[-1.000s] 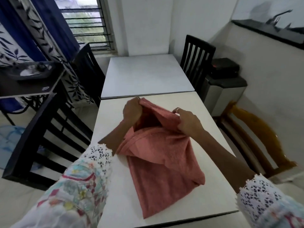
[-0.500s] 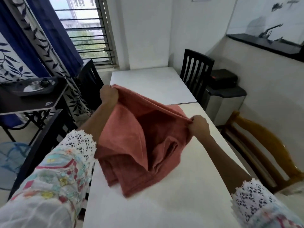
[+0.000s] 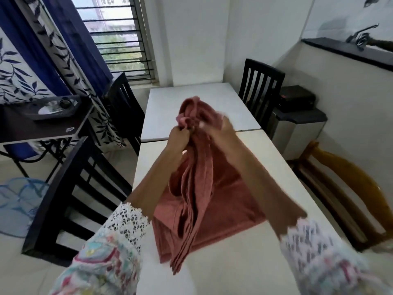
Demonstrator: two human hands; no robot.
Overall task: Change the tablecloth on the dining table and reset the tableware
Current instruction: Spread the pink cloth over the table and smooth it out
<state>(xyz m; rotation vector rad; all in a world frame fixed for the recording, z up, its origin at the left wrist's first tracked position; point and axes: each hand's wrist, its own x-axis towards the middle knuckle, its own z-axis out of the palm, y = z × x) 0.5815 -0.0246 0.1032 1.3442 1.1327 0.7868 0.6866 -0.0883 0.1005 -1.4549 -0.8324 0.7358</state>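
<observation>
Pink tablecloth bunched, gripped by left hand and right hand.

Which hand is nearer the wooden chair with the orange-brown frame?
Right. The right hand grips the pink cloth on the side toward the wooden chair; the left hand is beyond it, farther away.

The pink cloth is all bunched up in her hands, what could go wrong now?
1. Both hands, the left hand and the right hand, hold the pink cloth gathered at one spot, so it might open out twisted or uneven instead of flat.
2. Its lower end lies on the white table close to the near edge, so it could slide off towards the floor.
3. The right hand looks blurred; a quick flick could loosen the grip.
</observation>
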